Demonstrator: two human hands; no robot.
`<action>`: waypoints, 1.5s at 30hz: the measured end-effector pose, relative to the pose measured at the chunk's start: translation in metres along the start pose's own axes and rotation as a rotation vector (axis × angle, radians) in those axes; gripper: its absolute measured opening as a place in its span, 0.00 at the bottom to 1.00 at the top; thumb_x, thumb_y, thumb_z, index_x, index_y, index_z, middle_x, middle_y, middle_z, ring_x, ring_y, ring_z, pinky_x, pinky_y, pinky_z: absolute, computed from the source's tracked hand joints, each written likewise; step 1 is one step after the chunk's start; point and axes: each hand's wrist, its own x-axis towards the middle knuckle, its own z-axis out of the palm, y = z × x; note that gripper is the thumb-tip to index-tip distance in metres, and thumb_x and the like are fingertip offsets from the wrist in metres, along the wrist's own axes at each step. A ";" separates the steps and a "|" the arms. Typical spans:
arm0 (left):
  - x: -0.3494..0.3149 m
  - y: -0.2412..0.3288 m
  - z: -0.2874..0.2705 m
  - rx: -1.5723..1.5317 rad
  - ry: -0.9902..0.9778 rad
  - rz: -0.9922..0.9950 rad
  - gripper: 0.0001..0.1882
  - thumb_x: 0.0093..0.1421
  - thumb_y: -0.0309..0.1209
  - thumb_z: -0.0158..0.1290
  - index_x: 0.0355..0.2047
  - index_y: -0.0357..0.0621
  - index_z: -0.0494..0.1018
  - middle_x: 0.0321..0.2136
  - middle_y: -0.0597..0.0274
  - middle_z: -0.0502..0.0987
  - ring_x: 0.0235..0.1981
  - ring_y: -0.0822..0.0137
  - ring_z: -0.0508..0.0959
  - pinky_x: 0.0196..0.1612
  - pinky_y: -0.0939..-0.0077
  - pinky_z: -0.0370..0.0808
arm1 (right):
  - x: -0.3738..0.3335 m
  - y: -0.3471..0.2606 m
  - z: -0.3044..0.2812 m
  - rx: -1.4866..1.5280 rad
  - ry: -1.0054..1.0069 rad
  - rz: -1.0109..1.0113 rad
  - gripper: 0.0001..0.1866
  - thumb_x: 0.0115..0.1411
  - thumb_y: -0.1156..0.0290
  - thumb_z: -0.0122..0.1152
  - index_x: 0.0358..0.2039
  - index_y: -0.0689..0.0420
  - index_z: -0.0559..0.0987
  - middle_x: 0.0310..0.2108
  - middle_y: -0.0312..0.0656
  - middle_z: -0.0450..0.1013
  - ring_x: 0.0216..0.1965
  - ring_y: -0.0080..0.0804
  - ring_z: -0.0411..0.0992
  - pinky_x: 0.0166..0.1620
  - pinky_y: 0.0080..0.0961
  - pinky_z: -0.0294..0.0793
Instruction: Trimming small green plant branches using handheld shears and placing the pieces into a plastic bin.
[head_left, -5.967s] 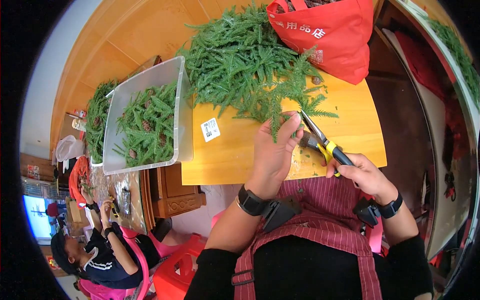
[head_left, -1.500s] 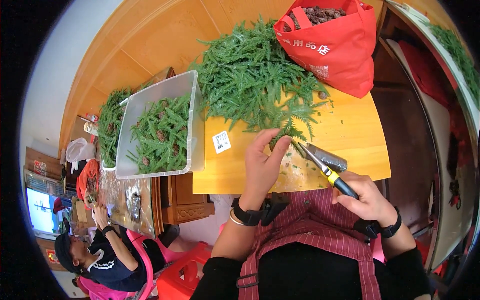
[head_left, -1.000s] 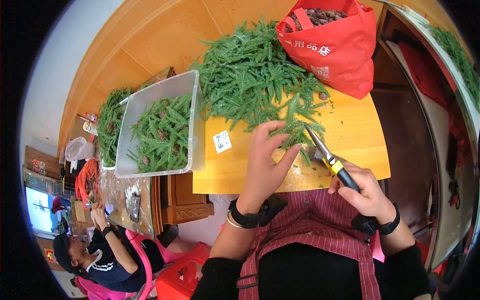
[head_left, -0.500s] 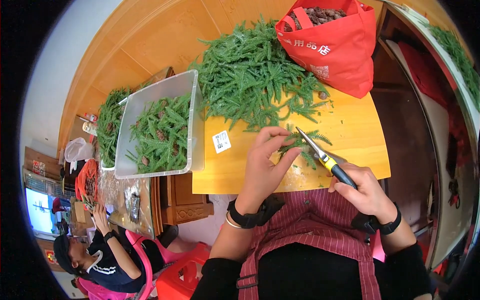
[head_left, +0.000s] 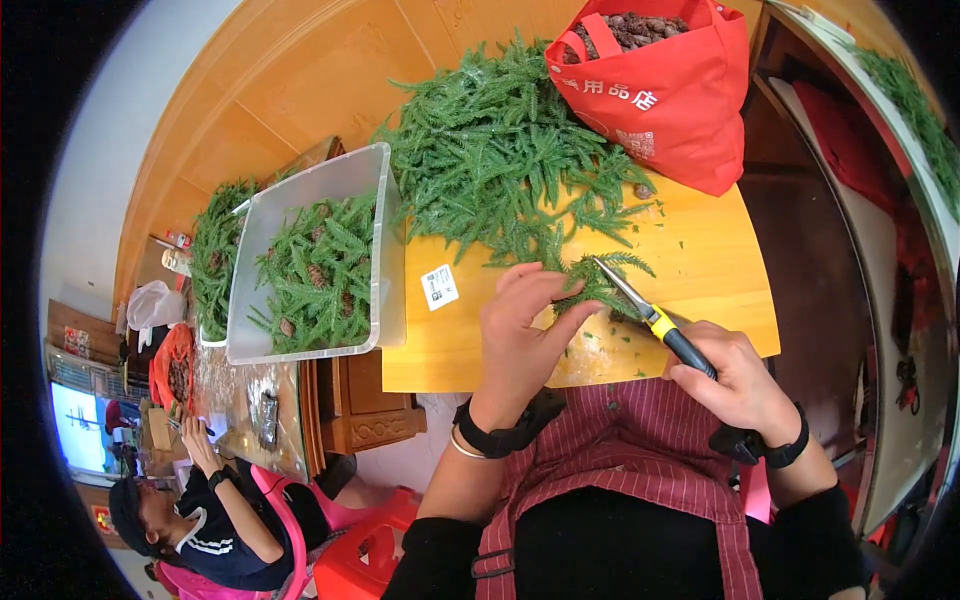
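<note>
My left hand (head_left: 525, 335) pinches a green artificial fir sprig (head_left: 592, 285) between thumb and fingers, above the yellow table board (head_left: 690, 270). In my right hand (head_left: 735, 375) is a pair of long-nose pliers (head_left: 662, 324) with yellow and black handles. Their jaws point up and left and lie against the sprig's needles; whether they grip it I cannot tell. Beyond my hands spreads a big heap of loose fir sprigs (head_left: 490, 150). A white label card (head_left: 439, 286) lies left of my left hand.
A clear plastic bin (head_left: 390, 285) at left holds sprigs with pine cones. At the back right stands a red bag (head_left: 670, 115) full of pine cones, and a single cone (head_left: 642, 191) lies near it. A co-worker (head_left: 230, 515) sits at another table (head_left: 235, 400) at far left.
The sprig has turned and bunched up between my left fingers and the plier tips. My left hand has shifted slightly left. The co-worker's hands have moved a little.
</note>
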 end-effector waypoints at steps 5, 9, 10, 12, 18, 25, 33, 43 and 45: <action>0.002 0.000 0.002 -0.058 0.010 -0.027 0.13 0.38 0.24 0.63 0.26 0.35 0.74 0.25 0.58 0.75 0.30 0.64 0.74 0.36 0.75 0.70 | 0.001 0.000 -0.001 0.004 -0.001 -0.004 0.11 0.48 0.71 0.54 0.17 0.64 0.65 0.17 0.48 0.61 0.24 0.47 0.63 0.30 0.35 0.63; 0.003 0.002 0.003 -0.095 -0.019 -0.011 0.12 0.39 0.22 0.63 0.26 0.35 0.73 0.24 0.59 0.73 0.28 0.64 0.73 0.32 0.76 0.69 | 0.002 0.001 -0.002 0.016 0.002 -0.056 0.10 0.47 0.71 0.55 0.19 0.64 0.68 0.18 0.48 0.63 0.27 0.47 0.65 0.34 0.35 0.65; 0.003 0.003 0.003 -0.111 -0.044 -0.023 0.12 0.39 0.22 0.63 0.26 0.34 0.73 0.24 0.59 0.73 0.27 0.65 0.72 0.31 0.77 0.68 | 0.002 0.002 -0.002 0.006 -0.007 -0.068 0.09 0.47 0.71 0.55 0.20 0.64 0.69 0.19 0.48 0.64 0.29 0.47 0.66 0.36 0.35 0.65; 0.003 0.004 0.003 -0.139 -0.065 -0.035 0.12 0.39 0.22 0.62 0.25 0.34 0.72 0.23 0.59 0.73 0.27 0.65 0.72 0.31 0.77 0.68 | 0.003 0.001 -0.002 -0.032 0.000 -0.084 0.07 0.45 0.72 0.55 0.21 0.63 0.71 0.20 0.47 0.65 0.31 0.47 0.67 0.38 0.35 0.66; 0.002 0.004 0.000 -0.275 -0.133 -0.104 0.11 0.40 0.20 0.61 0.25 0.33 0.71 0.26 0.59 0.72 0.30 0.67 0.71 0.34 0.79 0.67 | 0.005 0.003 0.002 -0.306 0.099 -0.230 0.09 0.41 0.72 0.57 0.24 0.63 0.72 0.26 0.47 0.67 0.38 0.49 0.67 0.44 0.37 0.66; 0.000 -0.004 0.001 -0.419 -0.195 -0.085 0.11 0.41 0.20 0.60 0.27 0.34 0.72 0.27 0.60 0.70 0.29 0.68 0.72 0.32 0.80 0.69 | 0.007 -0.001 0.003 -0.576 0.196 -0.293 0.12 0.35 0.73 0.60 0.23 0.62 0.71 0.30 0.44 0.68 0.43 0.48 0.65 0.45 0.37 0.66; -0.001 -0.004 -0.001 -0.568 -0.296 -0.206 0.11 0.41 0.18 0.59 0.28 0.36 0.74 0.28 0.62 0.71 0.31 0.70 0.71 0.35 0.81 0.67 | 0.011 -0.001 0.004 -0.611 0.199 -0.336 0.13 0.35 0.73 0.63 0.22 0.61 0.71 0.30 0.42 0.67 0.43 0.45 0.65 0.43 0.36 0.66; -0.008 -0.017 0.002 -0.773 -0.274 -0.254 0.11 0.38 0.16 0.61 0.24 0.37 0.73 0.27 0.63 0.71 0.30 0.72 0.69 0.34 0.80 0.65 | 0.010 -0.001 0.002 -0.695 0.220 -0.378 0.14 0.35 0.68 0.65 0.23 0.60 0.72 0.29 0.41 0.67 0.43 0.44 0.65 0.43 0.38 0.65; -0.007 -0.016 0.002 -0.744 -0.284 -0.250 0.11 0.37 0.16 0.61 0.24 0.37 0.73 0.27 0.63 0.70 0.30 0.72 0.69 0.33 0.81 0.64 | 0.011 -0.002 0.003 -0.674 0.228 -0.382 0.15 0.35 0.68 0.65 0.23 0.59 0.72 0.30 0.41 0.67 0.44 0.44 0.65 0.43 0.40 0.65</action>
